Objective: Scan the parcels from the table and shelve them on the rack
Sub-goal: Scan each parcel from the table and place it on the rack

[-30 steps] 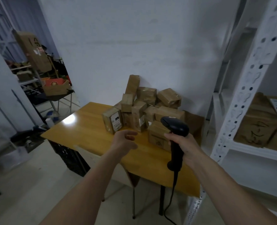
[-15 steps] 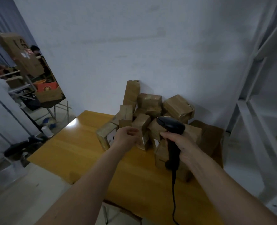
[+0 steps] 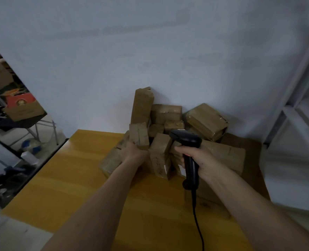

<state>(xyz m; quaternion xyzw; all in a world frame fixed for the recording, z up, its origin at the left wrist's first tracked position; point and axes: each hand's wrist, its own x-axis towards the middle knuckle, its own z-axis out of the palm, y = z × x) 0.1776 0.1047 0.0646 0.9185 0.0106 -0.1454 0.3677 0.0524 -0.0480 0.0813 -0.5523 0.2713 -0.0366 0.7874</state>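
Left hand (image 3: 134,153) reaches into parcels (image 3: 168,124); right hand (image 3: 195,158) grips scanner (image 3: 190,156).

The parcels (image 3: 207,122) are brown cardboard, some wrapped in glossy tape. The table (image 3: 81,171) is smooth, slightly shiny wood. The scanner (image 3: 188,153) gripped beside them is matt black plastic.

Your left hand (image 3: 134,151), free above the table (image 3: 63,182) a second ago, has advanced into the parcel pile (image 3: 168,134) and now contacts a small upright parcel (image 3: 138,135). Your view has closed in; the rack (image 3: 295,109) has slid toward the right edge.
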